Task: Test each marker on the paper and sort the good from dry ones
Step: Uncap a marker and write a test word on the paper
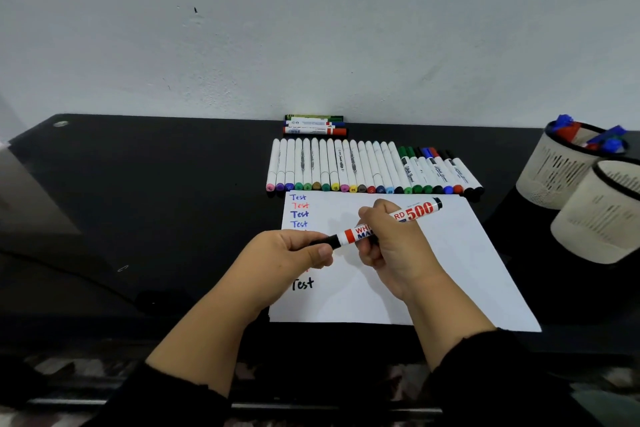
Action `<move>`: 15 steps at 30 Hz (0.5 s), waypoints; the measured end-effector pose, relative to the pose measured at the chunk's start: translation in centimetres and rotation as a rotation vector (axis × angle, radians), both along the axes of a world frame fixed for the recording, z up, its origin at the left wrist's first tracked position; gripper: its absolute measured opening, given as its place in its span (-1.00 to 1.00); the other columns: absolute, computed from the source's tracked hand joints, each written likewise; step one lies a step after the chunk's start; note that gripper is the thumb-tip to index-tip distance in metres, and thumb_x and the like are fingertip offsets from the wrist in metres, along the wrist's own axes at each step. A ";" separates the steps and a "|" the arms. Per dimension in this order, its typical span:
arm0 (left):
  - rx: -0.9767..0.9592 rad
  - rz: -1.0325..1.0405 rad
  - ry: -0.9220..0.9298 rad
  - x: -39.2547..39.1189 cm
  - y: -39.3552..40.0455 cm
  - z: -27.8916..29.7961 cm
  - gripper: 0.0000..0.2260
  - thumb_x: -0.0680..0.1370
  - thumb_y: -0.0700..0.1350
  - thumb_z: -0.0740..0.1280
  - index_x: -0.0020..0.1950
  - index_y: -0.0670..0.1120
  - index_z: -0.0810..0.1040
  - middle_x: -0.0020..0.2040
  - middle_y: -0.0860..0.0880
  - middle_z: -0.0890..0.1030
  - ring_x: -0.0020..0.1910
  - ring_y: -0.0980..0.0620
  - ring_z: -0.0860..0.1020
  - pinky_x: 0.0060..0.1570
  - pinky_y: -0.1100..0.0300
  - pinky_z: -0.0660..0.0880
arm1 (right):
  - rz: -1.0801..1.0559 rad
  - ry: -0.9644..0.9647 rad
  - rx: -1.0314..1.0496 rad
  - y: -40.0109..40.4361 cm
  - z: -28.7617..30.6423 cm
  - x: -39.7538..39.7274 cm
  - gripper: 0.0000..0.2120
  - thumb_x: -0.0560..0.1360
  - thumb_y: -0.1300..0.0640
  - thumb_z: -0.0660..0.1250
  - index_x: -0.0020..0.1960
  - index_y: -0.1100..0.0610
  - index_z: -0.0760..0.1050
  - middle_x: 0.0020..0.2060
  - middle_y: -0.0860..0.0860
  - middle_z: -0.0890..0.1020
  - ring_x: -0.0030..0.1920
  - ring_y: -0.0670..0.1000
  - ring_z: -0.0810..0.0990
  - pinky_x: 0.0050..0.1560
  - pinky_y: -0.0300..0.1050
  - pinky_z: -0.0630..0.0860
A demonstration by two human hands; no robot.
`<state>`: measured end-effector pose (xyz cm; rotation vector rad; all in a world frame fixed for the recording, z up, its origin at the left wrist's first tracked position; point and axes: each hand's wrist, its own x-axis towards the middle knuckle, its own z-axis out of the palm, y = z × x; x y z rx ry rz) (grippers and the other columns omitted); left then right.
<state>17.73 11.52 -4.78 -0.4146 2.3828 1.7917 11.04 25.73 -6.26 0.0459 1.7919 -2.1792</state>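
A white sheet of paper (450,253) lies on the black desk, with "Test" written down its left side in blue, red and black. Above it my right hand (391,246) grips the barrel of a white whiteboard marker (419,210) with red "500" lettering. My left hand (294,250) pinches that marker's black cap end. A long row of capped markers (363,170) lies side by side just beyond the paper. Three more markers (313,125) are stacked against the wall.
Two beige mesh pen cups stand at the right: the far cup (550,173) holds several markers with blue and red caps, the near cup (595,218) shows nothing inside from here. The black desk (156,201) extends left; its front edge is below my arms.
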 end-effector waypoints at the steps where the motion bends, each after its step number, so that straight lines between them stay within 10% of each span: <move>1: 0.002 0.011 0.001 -0.1 0.1 -0.1 -0.83 0.51 -0.11 0.35 -0.20 0.16 0.56 -0.31 0.18 0.66 -0.17 0.24 0.57 -0.23 0.36 0.35 | -0.011 -0.010 -0.006 -0.1 -0.1 -0.1 -0.68 0.52 0.29 0.22 -0.34 0.09 0.22 -0.56 0.05 0.36 -0.62 -0.10 0.30 -0.53 -0.29 0.17; 15: -0.059 0.112 0.075 -1.5 1.4 -0.4 -0.78 0.52 -0.09 0.35 -0.25 0.22 0.52 -0.23 0.14 0.61 -0.15 0.16 0.50 -0.29 0.34 0.33 | -0.125 -0.059 0.027 -0.7 0.9 0.0 -0.80 0.56 0.14 0.25 -0.24 0.11 0.40 -0.54 0.02 0.41 -0.55 -0.10 0.31 -0.52 -0.27 0.24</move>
